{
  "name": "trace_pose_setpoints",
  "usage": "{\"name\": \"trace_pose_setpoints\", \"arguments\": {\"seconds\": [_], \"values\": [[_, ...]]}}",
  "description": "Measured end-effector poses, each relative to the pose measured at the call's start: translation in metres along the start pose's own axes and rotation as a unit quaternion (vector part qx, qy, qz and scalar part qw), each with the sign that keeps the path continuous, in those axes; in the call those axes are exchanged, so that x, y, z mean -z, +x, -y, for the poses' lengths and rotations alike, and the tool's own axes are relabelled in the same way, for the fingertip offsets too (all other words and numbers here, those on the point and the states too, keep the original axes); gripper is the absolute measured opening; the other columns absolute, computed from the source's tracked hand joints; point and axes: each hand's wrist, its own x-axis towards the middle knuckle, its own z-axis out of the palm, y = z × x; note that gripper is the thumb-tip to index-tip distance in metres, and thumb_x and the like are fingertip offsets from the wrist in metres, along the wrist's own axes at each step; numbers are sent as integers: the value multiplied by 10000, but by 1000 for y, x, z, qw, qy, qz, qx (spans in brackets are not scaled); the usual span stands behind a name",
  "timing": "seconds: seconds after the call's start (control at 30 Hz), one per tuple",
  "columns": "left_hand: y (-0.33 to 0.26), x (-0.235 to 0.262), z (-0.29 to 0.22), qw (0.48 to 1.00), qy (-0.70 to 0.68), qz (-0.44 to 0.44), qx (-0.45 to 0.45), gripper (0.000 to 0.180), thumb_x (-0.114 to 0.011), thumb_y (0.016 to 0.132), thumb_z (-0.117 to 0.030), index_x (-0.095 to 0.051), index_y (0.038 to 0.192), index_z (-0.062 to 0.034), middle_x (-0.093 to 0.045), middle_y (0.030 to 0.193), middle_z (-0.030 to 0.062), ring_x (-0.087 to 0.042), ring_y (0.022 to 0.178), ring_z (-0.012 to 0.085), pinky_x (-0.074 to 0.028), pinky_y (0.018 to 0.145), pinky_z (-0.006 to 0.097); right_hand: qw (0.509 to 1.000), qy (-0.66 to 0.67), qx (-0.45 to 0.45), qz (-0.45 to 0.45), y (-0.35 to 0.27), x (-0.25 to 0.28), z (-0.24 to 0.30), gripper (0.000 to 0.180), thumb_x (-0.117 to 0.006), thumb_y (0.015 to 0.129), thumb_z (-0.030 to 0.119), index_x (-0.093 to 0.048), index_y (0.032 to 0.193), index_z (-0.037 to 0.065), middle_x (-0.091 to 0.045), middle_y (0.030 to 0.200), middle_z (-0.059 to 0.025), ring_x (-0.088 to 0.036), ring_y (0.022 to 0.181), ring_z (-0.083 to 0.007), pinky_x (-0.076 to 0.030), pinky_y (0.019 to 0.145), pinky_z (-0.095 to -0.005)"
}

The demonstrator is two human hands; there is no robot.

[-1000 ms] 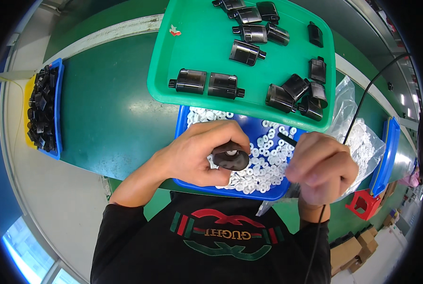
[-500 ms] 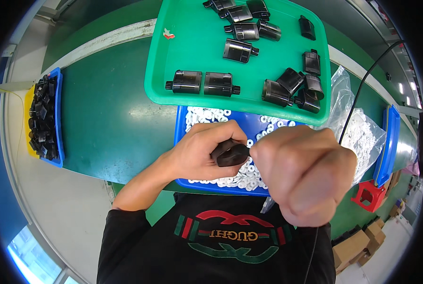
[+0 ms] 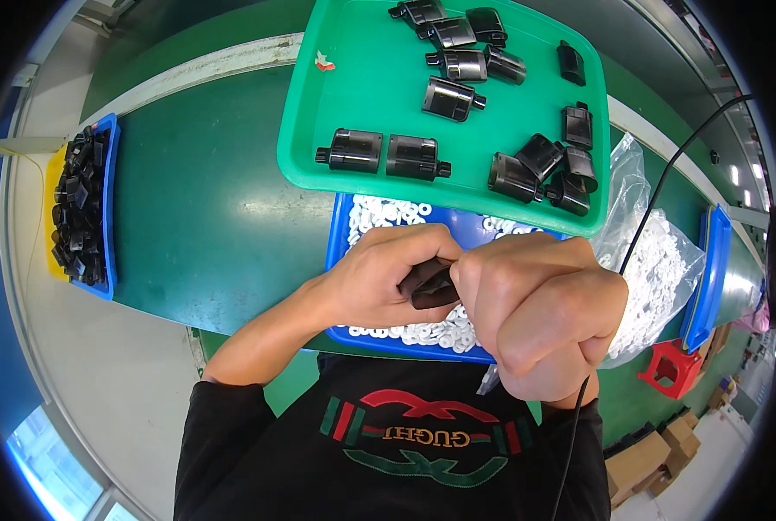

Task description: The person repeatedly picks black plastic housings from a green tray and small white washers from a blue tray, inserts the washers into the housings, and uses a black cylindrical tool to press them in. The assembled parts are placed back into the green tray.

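My left hand (image 3: 366, 276) is wrapped round a black, hollow plastic casing (image 3: 429, 291), its open end facing up. It looks like the dark casings (image 3: 355, 150) with narrow nozzles in the green tray. Closed tightly, my right hand (image 3: 544, 304) meets the casing's right end; whatever its fingertips pinch is hidden behind the knuckles. Both hands are over a blue tray (image 3: 457, 217) strewn with small white rings (image 3: 444, 334).
The green tray (image 3: 362, 78) overlaps the blue tray's far edge. Far left stands a blue bin (image 3: 110, 217) of black parts. A clear bag (image 3: 653, 278) of white pieces lies right, with a black cable (image 3: 666, 182) crossing it. A red stool (image 3: 670, 369) stands on the floor.
My right hand has turned at the wrist and shifted slightly left, closer to the casing. My left hand keeps its hold, and the whole view has shifted a little.
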Motion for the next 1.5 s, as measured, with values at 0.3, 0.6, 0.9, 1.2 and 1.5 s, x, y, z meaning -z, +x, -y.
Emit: {"name": "trace_pose_setpoints", "arguments": {"seconds": [0.3, 0.6, 0.9, 1.2, 1.5], "values": [[-1, 1, -1, 1000, -6, 10, 10, 370, -786, 686, -121, -583, 989, -65, -609, 827, 113, -627, 738, 329, -499, 633, 378, 1000, 3, -8, -3, -4, 1, -2, 232, -689, 712, 85, -503, 573, 78, -490, 544, -23, -401, 446, -129, -266, 415, -272], [-1, 0, -1, 1000, 7, -2, -12, 385, -791, 667, -117, -582, 986, -66, -608, 807, 114, -623, 714, 335, -495, 613, 382, 1000, 1, 0, -7, -4, -2, -2, 266, -682, 723, 148, -489, 554, 78, -474, 520, -18, -394, 427, -126, -252, 401, -265], [-3, -5, 0, 999, 18, -26, -27, 329, -792, 663, -126, -569, 893, -52, -551, 695, 108, -592, 665, 327, -459, 578, 391, 999, 32, 22, 0, -4, -7, -11, 315, -664, 785, 65, -454, 551, 75, -449, 512, -16, -376, 420, -132, -240, 396, -270], [-2, -2, 0, 997, 76, -17, -21, 357, -820, 678, -170, -523, 814, -27, -485, 674, 128, -528, 637, 361, -416, 563, 426, 990, 51, 117, 64, -1, -10, -34, 113, -523, 483, -56, -461, 543, 17, -323, 569, -30, -305, 466, -171, -200, 438, -298], [1, 3, -2, 999, 27, -4, -29, 285, -761, 670, -89, -556, 858, -25, -540, 734, 133, -563, 680, 352, -453, 602, 403, 999, -17, 12, 25, -4, 1, -10, 277, -659, 746, -27, -464, 584, 85, -453, 533, -12, -382, 434, -140, -268, 414, -268]]}}
